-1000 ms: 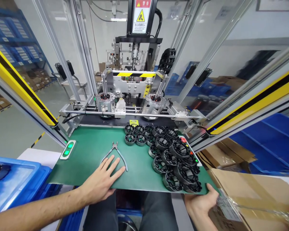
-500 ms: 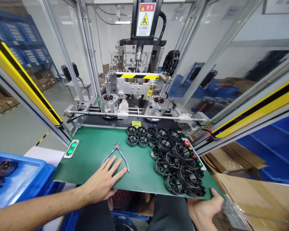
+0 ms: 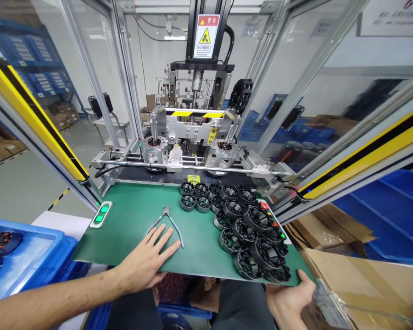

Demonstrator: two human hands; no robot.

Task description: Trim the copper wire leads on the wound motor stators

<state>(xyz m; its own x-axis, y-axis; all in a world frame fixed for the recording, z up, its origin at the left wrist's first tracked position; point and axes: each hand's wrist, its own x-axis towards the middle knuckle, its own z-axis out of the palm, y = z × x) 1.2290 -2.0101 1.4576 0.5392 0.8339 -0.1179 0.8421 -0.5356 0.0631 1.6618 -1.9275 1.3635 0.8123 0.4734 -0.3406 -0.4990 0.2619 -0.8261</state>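
Observation:
My left hand (image 3: 150, 255) lies flat, fingers spread, on the green tabletop (image 3: 131, 217) near its front edge. Its fingertips rest between and over the handles of the diagonal cutters (image 3: 166, 212), whose jaws point away from me. At the front right corner my right hand (image 3: 291, 298) grips the table edge, thumb on top and fingers hidden beneath. Black ring-shaped stator cores (image 3: 236, 208) stand in rows on the right half of the table, some stacked on others. Two wound stators (image 3: 154, 142) sit on the machine's round fixtures (image 3: 223, 156).
Behind the table rises a press-like machine (image 3: 192, 123) with a warning sign. Yellow-and-black guards (image 3: 37, 121) flank both sides. Green-lit buttons (image 3: 102, 214) are at left, a red button (image 3: 263, 205) at right. A blue bin (image 3: 37, 240) stands left, cardboard boxes (image 3: 361, 279) right.
The camera view has shifted slightly. Both hands, the cutters and the stator cores keep their places.

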